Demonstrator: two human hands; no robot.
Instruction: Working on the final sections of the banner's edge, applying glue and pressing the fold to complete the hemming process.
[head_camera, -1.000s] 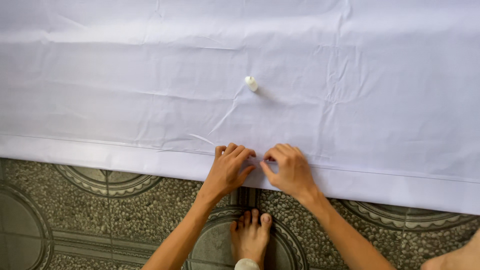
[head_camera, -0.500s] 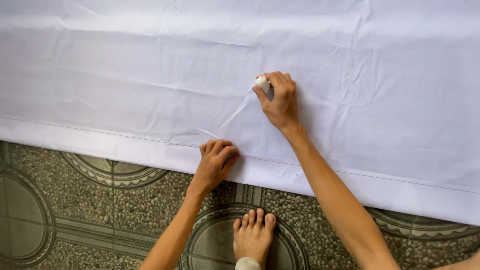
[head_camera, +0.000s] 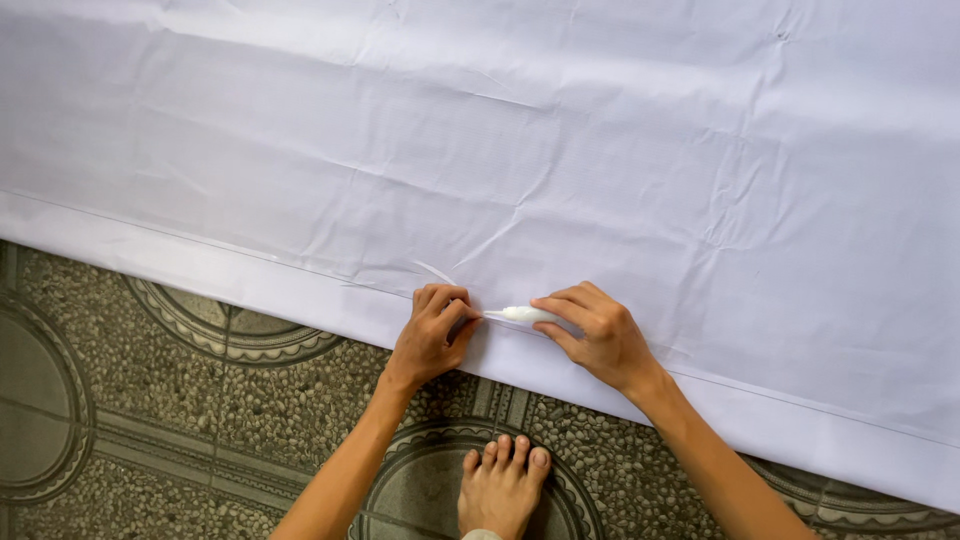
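White cloth (head_camera: 560, 150) covers the floor (head_camera: 120, 380) in our head view; our left hand (head_camera: 432, 335) pinches its folded hem (head_camera: 300, 290), grip clenched on the fabric, while our right hand (head_camera: 597, 335) grasps a small white tool (head_camera: 522, 314), perhaps a chalk marker, tip on the hem.
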